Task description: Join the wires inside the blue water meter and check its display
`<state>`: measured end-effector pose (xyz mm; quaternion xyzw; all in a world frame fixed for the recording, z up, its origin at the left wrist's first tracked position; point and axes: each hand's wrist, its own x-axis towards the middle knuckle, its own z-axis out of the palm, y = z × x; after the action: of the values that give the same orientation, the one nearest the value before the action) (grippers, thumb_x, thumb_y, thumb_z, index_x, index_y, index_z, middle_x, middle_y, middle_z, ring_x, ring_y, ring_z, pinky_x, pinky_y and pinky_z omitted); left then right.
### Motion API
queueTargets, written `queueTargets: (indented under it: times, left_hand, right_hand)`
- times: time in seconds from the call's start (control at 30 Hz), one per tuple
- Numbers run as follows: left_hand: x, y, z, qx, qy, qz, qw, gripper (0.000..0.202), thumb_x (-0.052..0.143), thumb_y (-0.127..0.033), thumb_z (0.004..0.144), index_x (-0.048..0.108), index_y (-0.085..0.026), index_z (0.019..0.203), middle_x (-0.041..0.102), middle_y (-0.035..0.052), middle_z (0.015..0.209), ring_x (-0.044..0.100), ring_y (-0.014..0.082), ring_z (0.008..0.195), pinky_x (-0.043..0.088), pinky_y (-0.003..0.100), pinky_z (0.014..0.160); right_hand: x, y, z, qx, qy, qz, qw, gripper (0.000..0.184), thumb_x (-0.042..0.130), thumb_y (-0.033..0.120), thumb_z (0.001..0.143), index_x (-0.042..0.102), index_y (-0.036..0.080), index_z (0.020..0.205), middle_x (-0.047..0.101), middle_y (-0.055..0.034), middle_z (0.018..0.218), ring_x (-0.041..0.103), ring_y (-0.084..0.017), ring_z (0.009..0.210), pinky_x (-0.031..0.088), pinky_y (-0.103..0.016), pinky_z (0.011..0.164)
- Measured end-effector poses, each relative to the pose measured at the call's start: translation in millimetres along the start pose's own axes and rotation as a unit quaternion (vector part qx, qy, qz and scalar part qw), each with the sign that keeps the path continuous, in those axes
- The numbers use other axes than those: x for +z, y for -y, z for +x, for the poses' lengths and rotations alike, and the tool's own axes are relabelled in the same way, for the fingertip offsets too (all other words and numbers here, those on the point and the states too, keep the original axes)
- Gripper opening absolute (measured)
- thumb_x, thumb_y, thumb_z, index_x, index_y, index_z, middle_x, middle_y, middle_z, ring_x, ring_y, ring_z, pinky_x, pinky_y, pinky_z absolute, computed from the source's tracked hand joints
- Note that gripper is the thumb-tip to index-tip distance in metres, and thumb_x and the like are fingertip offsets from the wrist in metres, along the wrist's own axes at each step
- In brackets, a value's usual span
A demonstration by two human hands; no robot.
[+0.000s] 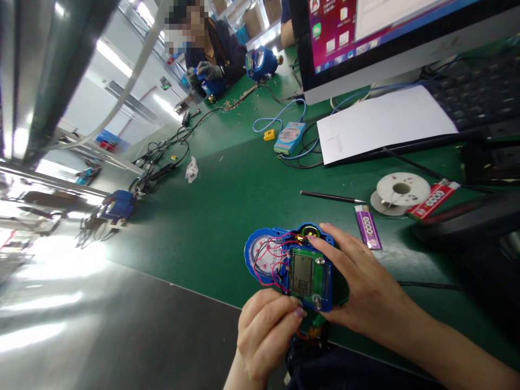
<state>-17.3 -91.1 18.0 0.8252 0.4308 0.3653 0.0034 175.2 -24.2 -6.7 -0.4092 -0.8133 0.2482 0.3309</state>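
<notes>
An opened blue water meter (264, 253) lies face up near the table's front edge. Its round dial is at the left, and a green circuit board (323, 273) with a small LCD screen (303, 275) sits at the right. Red and black wires (280, 238) run between dial and board. My right hand (361, 276) grips the housing from the right, with a fingertip near the wire ends at the top. My left hand (266, 333) is closed at the meter's lower edge, fingertips pinched together; what they hold is hidden. A green piece with loose wires (317, 325) shows below.
To the right are a purple packet (368, 227), a black pen (331, 196), a solder spool (402, 188) and a red packet (436, 199). Farther back stand a blue converter box (290, 137), white paper (382, 122) and a monitor (390, 70). Across the table, a gloved co-worker (219, 49) handles a blue meter.
</notes>
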Motion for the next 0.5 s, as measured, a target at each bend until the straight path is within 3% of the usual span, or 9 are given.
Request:
queueTargets:
  times: [0.23,0.5]
  left_hand:
    - [-2.5,-5.6,-7.2,0.004,0.025,0.063,0.998,0.018,0.052,-0.009,0.085,0.06,-0.013,0.1,0.068,0.0064,0.095,0.061,0.0167,0.09,0.053,0.032,0.077]
    - [3.4,0.9,5.8,0.03,0.016,0.031,0.999,0.013,0.055,-0.01,0.083,0.062,-0.012,0.094,0.069,0.0059,0.089,0.062,0.0145,0.083,0.053,0.028,0.07]
  right_hand:
    - [-1.1,0.9,1.6,-0.001,0.003,0.001,1.0,0.093,0.076,0.017,0.052,0.028,0.019,0.132,0.027,-0.0138,0.136,0.028,-0.029,0.125,0.036,-0.053,0.1]
    - [0.1,2.0,1.0,-0.004,-0.009,-0.001,1.0,0.09,0.074,0.018,0.054,0.028,0.018,0.131,0.029,-0.0152,0.135,0.029,-0.029,0.124,0.036,-0.05,0.1]
